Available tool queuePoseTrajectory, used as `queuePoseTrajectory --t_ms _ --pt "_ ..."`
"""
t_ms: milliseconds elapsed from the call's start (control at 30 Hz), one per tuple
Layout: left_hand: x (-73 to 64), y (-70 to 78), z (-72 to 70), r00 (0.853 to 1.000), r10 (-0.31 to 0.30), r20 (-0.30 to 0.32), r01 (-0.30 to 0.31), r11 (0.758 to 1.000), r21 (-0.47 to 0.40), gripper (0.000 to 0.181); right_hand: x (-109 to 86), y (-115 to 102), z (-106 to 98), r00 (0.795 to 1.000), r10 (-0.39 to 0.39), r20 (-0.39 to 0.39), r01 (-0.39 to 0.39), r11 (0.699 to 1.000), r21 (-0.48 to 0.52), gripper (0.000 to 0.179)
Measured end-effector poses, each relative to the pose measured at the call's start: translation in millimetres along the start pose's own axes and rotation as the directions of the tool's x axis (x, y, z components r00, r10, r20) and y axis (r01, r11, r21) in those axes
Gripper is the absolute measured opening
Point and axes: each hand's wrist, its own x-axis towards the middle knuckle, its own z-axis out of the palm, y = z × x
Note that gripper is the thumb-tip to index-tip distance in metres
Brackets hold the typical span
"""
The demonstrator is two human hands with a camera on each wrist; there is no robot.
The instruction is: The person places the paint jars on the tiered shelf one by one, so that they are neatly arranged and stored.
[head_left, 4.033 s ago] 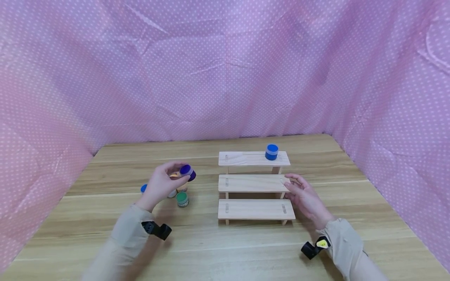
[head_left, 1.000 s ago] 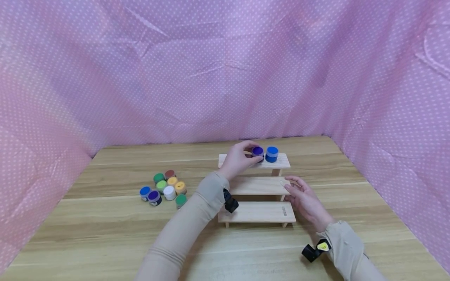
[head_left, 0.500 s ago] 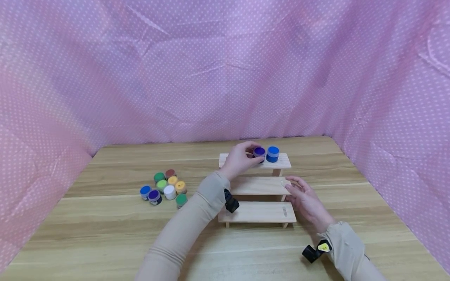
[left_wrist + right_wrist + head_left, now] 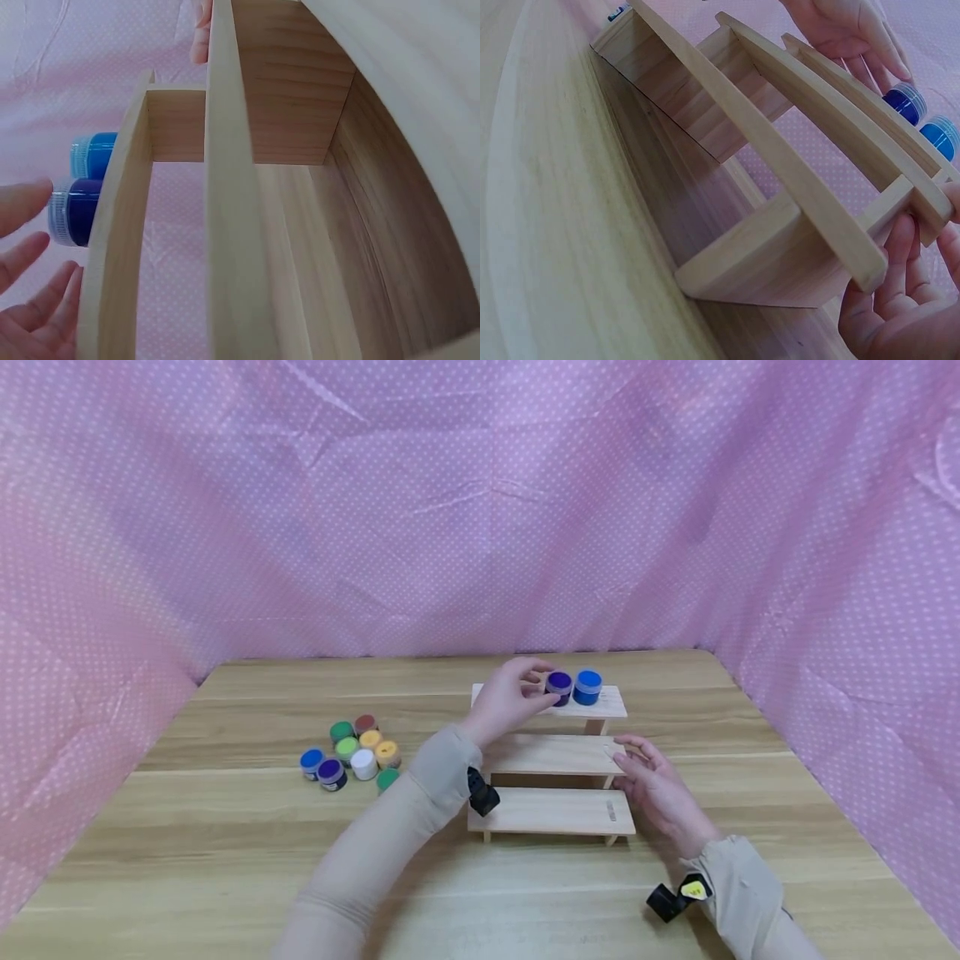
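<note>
Nearest, the beige left sleeve (image 4: 375, 839) and right sleeve (image 4: 738, 885) are reaching in over the wood-grained tabletop (image 4: 480, 914), each wearing a black wrist camera. Beyond them, a three-step wooden rack is standing with its lowest board (image 4: 558, 810) frontmost. The right hand (image 4: 663, 797) is holding the rack's right end, its grip pinching the middle board (image 4: 558, 754), thumb above and fingers beneath.

To the left, a loose cluster of small lidded jars is sitting on the tabletop: a green jar (image 4: 387, 777) partly hiding behind the sleeve, a dark purple jar (image 4: 332, 774), a bright blue jar (image 4: 312, 763), a white jar (image 4: 364, 765), two yellow-orange jars (image 4: 387, 753), a lime jar (image 4: 347, 750), another green one (image 4: 342, 732) and a reddish-brown jar (image 4: 366, 724).

Farther back, the left hand (image 4: 510, 697) is hovering over the top board (image 4: 612, 702), its grip spreading loosely at the left of an upright purple jar (image 4: 558, 687). Whether a fingertip is touching its lid, I cannot tell. That jar is resting on the board, just beside an upright blue jar (image 4: 588, 687) on its right. At the back, a pink-and-lilac dotted cloth (image 4: 480, 527) is hanging in creases.
</note>
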Motion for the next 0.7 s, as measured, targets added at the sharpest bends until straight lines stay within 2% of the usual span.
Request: queuePoseTrajectory --t_ms 167,433,700 --pt "-11.8 -1.7 -7.8 0.999 0.029 -0.024 -0.028 0.999 0.045 0.042 -0.1 1.7 0.2 1.0 -0.009 0.012 0.009 1.0 0.009 0.019" --pt "-26.7 -5.0 -20.1 0.997 0.072 -0.014 -0.072 0.997 0.008 0.039 0.5 3.2 0.1 0.999 -0.029 0.03 0.028 0.999 0.024 0.019" --pt "-39.1 -11.0 -24.4 0.992 0.117 -0.055 -0.114 0.992 0.054 0.034 1.3 4.1 -0.3 0.998 -0.044 0.035 0.043 0.999 0.033 0.02"
